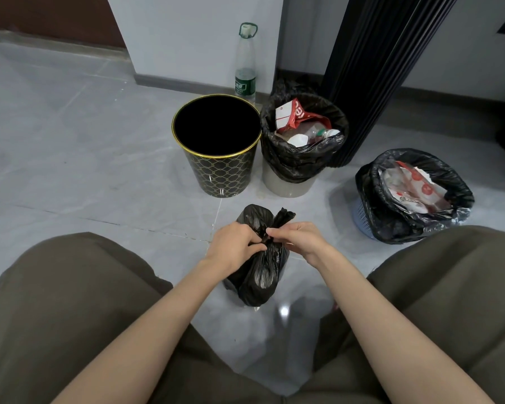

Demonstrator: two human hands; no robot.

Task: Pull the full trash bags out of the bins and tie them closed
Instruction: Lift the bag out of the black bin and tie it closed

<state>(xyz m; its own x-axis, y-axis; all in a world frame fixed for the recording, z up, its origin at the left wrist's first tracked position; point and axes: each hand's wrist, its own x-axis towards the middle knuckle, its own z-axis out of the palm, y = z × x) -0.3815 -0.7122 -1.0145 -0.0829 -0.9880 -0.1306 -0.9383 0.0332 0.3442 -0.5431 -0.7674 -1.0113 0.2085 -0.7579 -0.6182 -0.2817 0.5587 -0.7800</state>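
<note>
bag in hand: small black trash bag (257, 275) on the floor (70, 141) btwn the person's knees, neck gathered, two twisted tails sticking up past the knuckles
L hand: left hand (233, 243) fingers curled round the bag neck/one tail, grasping
R hand: right hand (296, 237) thumb + fingers pinching the other tail right at the knot point
knot: looks mid-tie; can't tell if a full knot is cinched, hands cover it
bin 1: black-gold bin (216, 144) far left of the row, no liner, inside dark; prob. source of the bag in hand
bin 2: pale bin (289, 185) just beside bin 1, black liner (292, 161) on the rim, full (red/white packaging, bottles), not pulled
bin 3: blue mesh bin (362, 220) well apart to the right, black liner (370, 199) full of wrappers, not pulled
extra: clear bottle (245, 65) upright vs wall behind bins
progress: approx. 1 of 3 bags out, tie nearly done; 2 bags left to pull + tie
</note>
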